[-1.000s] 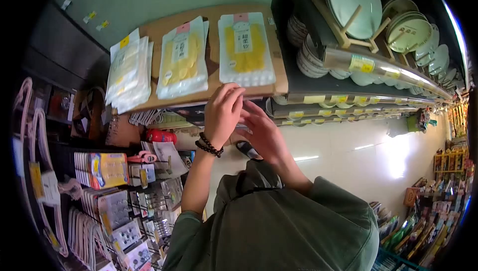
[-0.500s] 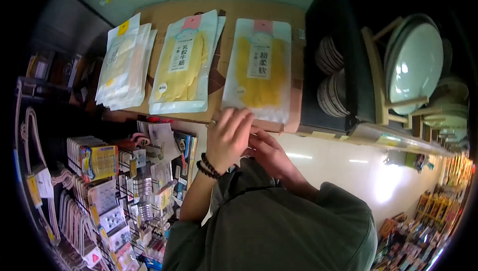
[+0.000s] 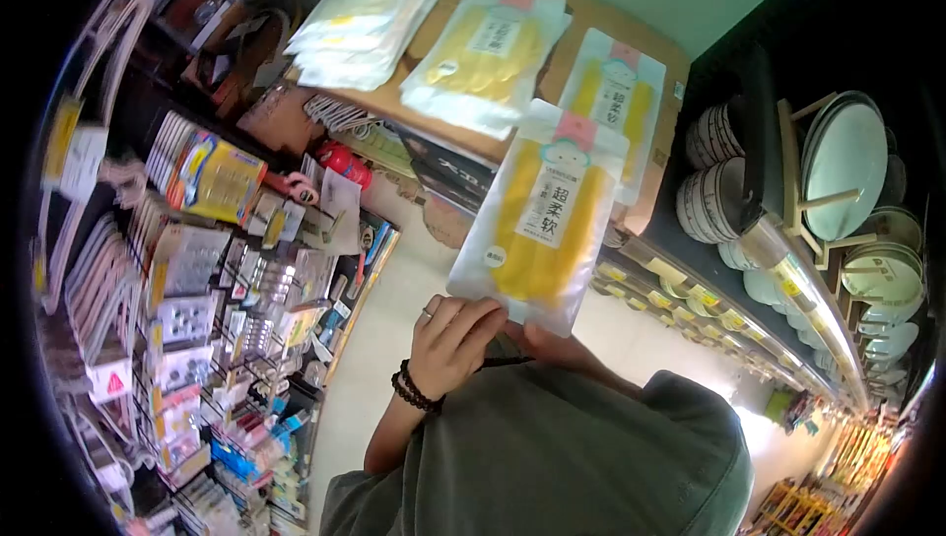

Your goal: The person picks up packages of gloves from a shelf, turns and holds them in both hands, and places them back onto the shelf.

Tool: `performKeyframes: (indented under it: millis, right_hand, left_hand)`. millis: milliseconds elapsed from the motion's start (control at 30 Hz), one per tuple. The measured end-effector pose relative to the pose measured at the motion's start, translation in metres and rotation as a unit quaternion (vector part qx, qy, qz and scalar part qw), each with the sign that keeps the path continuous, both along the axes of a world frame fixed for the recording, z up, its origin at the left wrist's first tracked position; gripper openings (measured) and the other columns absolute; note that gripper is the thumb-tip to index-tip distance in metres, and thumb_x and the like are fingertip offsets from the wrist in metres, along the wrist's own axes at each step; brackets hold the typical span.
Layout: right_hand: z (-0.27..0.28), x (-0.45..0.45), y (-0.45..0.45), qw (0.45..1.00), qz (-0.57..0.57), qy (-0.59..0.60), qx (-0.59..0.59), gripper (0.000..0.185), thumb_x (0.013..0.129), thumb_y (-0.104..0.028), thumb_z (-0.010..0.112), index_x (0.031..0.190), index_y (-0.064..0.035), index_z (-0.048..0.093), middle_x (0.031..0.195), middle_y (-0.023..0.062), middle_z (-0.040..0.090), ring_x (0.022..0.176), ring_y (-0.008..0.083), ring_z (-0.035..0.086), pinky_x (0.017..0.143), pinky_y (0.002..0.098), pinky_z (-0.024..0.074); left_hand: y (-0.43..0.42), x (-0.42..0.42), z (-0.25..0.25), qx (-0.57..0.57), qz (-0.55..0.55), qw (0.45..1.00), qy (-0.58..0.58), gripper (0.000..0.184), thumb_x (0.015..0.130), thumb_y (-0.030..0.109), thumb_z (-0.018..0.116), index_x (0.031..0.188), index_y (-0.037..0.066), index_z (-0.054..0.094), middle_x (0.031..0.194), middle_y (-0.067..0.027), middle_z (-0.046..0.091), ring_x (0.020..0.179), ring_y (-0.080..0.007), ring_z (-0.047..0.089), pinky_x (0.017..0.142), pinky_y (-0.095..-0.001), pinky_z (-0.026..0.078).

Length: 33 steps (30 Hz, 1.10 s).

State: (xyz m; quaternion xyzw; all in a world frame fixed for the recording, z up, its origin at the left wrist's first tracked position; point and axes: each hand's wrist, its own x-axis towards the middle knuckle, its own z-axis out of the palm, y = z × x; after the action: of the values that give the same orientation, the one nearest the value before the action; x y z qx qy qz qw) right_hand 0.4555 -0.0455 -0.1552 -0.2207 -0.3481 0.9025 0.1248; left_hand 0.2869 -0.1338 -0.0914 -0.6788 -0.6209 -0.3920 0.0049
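A glove packet with yellow contents and a pink tab hangs tilted in front of the cardboard-topped stand. My left hand, with a ring and dark bead bracelets, grips its lower left edge, fingers bent. Behind the packet's lower edge my right hand is mostly hidden; only a bit of it shows, against the packet. On the cardboard lie a similar packet at the right, a yellow packet pile in the middle and a paler pile at the left.
Shelves with bowls and upright plates stand on the right. Racks of carded goods and hangers line the left side. A red object sits below the stand, above the pale floor.
One packet has come off the right-hand spot and now hangs from my hands, nearer my body, with a like one still lying behind. The camera view has turned and shifted.
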Motion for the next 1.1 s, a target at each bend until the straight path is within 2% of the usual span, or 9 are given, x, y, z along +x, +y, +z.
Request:
performKeyframes:
  millis: [33, 100, 167, 367, 500, 633, 833, 933, 1100]
  right_hand:
    - [0.009, -0.002, -0.017, 0.994, -0.066, -0.071, -0.049, 0.049, 0.099, -0.018, 0.053, 0.143, -0.0040, 0.036, 0.141, 0.0112, 0.044, 0.135, 0.0244, 0.039, 0.112, 0.0374, 0.0343]
    - [0.032, -0.005, -0.040, 0.962, 0.009, -0.191, 0.197, 0.042, 0.105, -0.026, 0.040, 0.140, -0.0026, 0.037, 0.136, 0.0142, 0.047, 0.129, 0.0254, 0.046, 0.110, 0.0391, 0.0371]
    - [0.031, -0.006, -0.073, 0.985, -0.045, -0.167, -0.024, 0.043, 0.106, -0.029, 0.034, 0.140, -0.0015, 0.036, 0.134, 0.0158, 0.048, 0.126, 0.0260, 0.048, 0.108, 0.0410, 0.0375]
    - [0.048, 0.001, -0.152, 0.977, 0.132, 0.023, 0.168, 0.051, 0.107, -0.035, 0.022, 0.138, 0.0018, 0.037, 0.126, 0.0191, 0.054, 0.112, 0.0264, 0.057, 0.095, 0.0416, 0.0443]
    - [0.016, -0.015, -0.197, 0.945, 0.301, -0.005, 0.123, 0.054, 0.107, -0.040, 0.021, 0.136, 0.0015, 0.040, 0.119, 0.0189, 0.058, 0.103, 0.0262, 0.061, 0.090, 0.0391, 0.0469]
    - [0.010, -0.051, -0.254, 0.891, 0.418, 0.018, 0.175, 0.039, 0.107, -0.026, 0.029, 0.128, 0.0025, 0.045, 0.106, 0.0155, 0.063, 0.088, 0.0222, 0.064, 0.079, 0.0326, 0.0517]
    - [0.012, -0.102, -0.349, 0.699, 0.645, 0.104, 0.291, 0.024, 0.104, -0.014, 0.035, 0.108, 0.0028, 0.052, 0.089, 0.0113, 0.062, 0.077, 0.0167, 0.060, 0.071, 0.0299, 0.0502]
    - [0.012, -0.122, -0.398, 0.531, 0.761, 0.167, 0.334, 0.022, 0.102, -0.016, 0.041, 0.103, 0.0015, 0.055, 0.087, 0.0130, 0.062, 0.078, 0.0236, 0.060, 0.074, 0.0356, 0.0496]
    - [-0.004, -0.157, -0.482, 0.306, 0.848, 0.237, 0.362, 0.031, 0.101, -0.026, 0.041, 0.111, -0.0008, 0.056, 0.095, 0.0215, 0.066, 0.092, 0.0401, 0.061, 0.084, 0.0458, 0.0470]
  left_hand:
    - [-0.013, 0.001, -0.003, 0.006, -0.001, 1.000, -0.001, 0.029, 0.070, 0.003, 0.066, 0.099, 0.002, 0.070, 0.107, -0.0063, 0.064, 0.084, -0.0223, 0.058, 0.069, -0.0345, 0.047]
    - [-0.041, 0.005, -0.006, 0.021, 0.007, 1.000, -0.019, 0.030, 0.069, 0.002, 0.065, 0.099, 0.003, 0.070, 0.108, -0.0059, 0.063, 0.083, -0.0211, 0.058, 0.068, -0.0337, 0.047]
    - [-0.071, 0.011, -0.008, 0.037, 0.026, 0.998, -0.050, 0.030, 0.068, 0.001, 0.066, 0.098, 0.004, 0.070, 0.107, -0.0055, 0.063, 0.082, -0.0210, 0.058, 0.068, -0.0324, 0.048]
    - [-0.186, 0.034, -0.038, 0.102, 0.188, 0.912, -0.350, 0.028, 0.076, -0.003, 0.070, 0.104, 0.001, 0.067, 0.110, -0.0118, 0.061, 0.082, -0.0176, 0.059, 0.070, -0.0289, 0.048]
    - [-0.257, 0.041, -0.072, 0.119, 0.196, 0.681, -0.695, 0.035, 0.094, 0.011, 0.060, 0.125, -0.003, 0.054, 0.122, -0.0105, 0.058, 0.099, -0.0160, 0.058, 0.087, -0.0269, 0.045]
    - [-0.343, 0.058, -0.095, 0.180, 0.147, 0.438, -0.868, 0.038, 0.099, 0.025, 0.051, 0.126, -0.001, 0.053, 0.122, -0.0067, 0.060, 0.110, -0.0161, 0.057, 0.096, -0.0312, 0.043]
    - [-0.454, 0.105, -0.127, 0.399, 0.197, 0.360, -0.820, 0.044, 0.099, 0.032, 0.047, 0.128, -0.001, 0.052, 0.127, -0.0113, 0.060, 0.116, -0.0202, 0.057, 0.100, -0.0348, 0.042]
    - [-0.499, 0.120, -0.128, 0.521, 0.219, 0.295, -0.771, 0.044, 0.100, 0.028, 0.044, 0.133, -0.001, 0.048, 0.132, -0.0131, 0.057, 0.118, -0.0215, 0.056, 0.103, -0.0356, 0.041]
    - [-0.575, 0.140, -0.181, 0.621, 0.349, 0.290, -0.639, 0.041, 0.100, 0.021, 0.048, 0.137, 0.003, 0.044, 0.131, -0.0112, 0.057, 0.118, -0.0231, 0.057, 0.102, -0.0385, 0.046]
